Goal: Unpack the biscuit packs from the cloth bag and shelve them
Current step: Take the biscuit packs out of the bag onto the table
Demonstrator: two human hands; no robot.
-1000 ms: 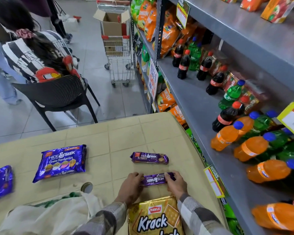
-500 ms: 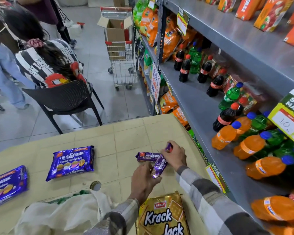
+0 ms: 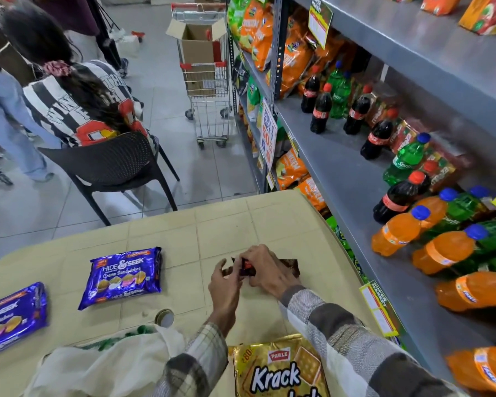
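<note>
Both my hands meet over two slim dark biscuit packs on the beige table point(image 3: 226, 222). My right hand point(image 3: 269, 270) grips one slim pack point(image 3: 247, 267) from above, and my left hand point(image 3: 225, 282) pinches its left end. The second slim pack point(image 3: 292, 266) lies under my right hand, with its right end showing. A gold Krack Jack pack point(image 3: 281, 371) lies near the front edge. Two purple Hide & Seek packs point(image 3: 123, 277) point(image 3: 12, 316) lie to the left. The white cloth bag point(image 3: 112, 365) slumps at the front left, and what it holds is hidden.
A grey metal shelf point(image 3: 341, 179) on the right carries cola, green and orange bottles point(image 3: 398, 232). Beyond the table a person sits on a black chair point(image 3: 112, 167), and a shopping cart point(image 3: 206, 81) holds a cardboard box. A round lid point(image 3: 164, 318) lies near the bag.
My hands lifted the near slim pack and carried it forward onto the other slim pack. My left hand shifted to its left end.
</note>
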